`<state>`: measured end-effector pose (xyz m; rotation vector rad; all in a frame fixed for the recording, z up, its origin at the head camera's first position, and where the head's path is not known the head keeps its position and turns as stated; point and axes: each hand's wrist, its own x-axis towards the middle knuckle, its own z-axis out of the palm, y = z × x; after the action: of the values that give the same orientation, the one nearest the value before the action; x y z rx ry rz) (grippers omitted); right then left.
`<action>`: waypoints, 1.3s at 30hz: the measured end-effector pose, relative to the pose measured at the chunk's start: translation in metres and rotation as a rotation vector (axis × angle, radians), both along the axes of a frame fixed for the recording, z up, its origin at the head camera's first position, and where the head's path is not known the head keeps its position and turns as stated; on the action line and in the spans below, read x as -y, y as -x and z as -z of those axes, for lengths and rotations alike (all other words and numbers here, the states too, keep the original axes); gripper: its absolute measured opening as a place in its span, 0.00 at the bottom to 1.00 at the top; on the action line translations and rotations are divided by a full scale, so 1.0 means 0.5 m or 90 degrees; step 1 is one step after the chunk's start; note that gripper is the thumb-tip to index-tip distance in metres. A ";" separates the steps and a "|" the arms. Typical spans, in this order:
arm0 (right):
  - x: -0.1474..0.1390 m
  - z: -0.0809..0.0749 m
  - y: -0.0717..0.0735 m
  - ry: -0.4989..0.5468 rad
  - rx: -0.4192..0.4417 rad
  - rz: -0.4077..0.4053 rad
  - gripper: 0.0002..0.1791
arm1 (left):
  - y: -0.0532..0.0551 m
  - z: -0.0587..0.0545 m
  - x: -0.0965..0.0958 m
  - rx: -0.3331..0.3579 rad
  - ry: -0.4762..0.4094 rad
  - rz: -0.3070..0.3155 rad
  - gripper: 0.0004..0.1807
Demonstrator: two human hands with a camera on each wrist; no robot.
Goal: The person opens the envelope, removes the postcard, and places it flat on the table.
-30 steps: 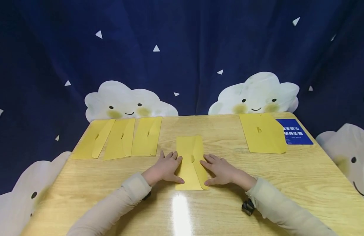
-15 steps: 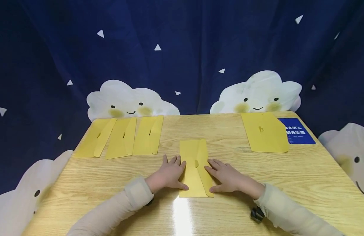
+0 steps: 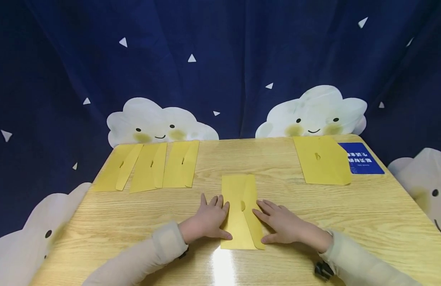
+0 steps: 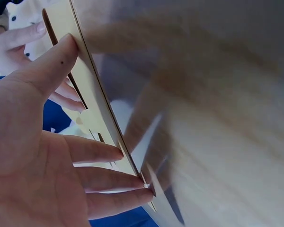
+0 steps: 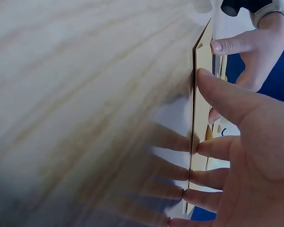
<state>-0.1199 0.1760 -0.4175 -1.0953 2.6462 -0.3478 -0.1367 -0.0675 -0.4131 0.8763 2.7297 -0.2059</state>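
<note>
Touching opposite long edges of a yellow envelope [image 3: 234, 222] — flat on the worktop [image 3: 274, 167] — the left hand [image 3: 207, 221] and right hand [image 3: 284, 225] have their fingers [image 4: 104, 178] spread wide. Its flap [image 3: 252, 216] appears tucked into a slot [image 3: 243, 205].

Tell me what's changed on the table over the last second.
The middle yellow envelope has moved toward the near side of the table, with the left hand and right hand moving along at its side edges. Nothing was visibly newly gripped or let go. The three envelopes at left, the far-right envelope and the blue card stayed put.
</note>
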 end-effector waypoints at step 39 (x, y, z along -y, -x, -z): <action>-0.001 0.016 0.043 0.005 -0.017 0.010 0.51 | -0.055 -0.017 -0.028 -0.046 0.080 0.032 0.52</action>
<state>-0.1412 0.1764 -0.4254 -1.0898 2.6808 -0.3485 -0.1091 -0.0533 -0.4044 0.9187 2.7277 -0.4221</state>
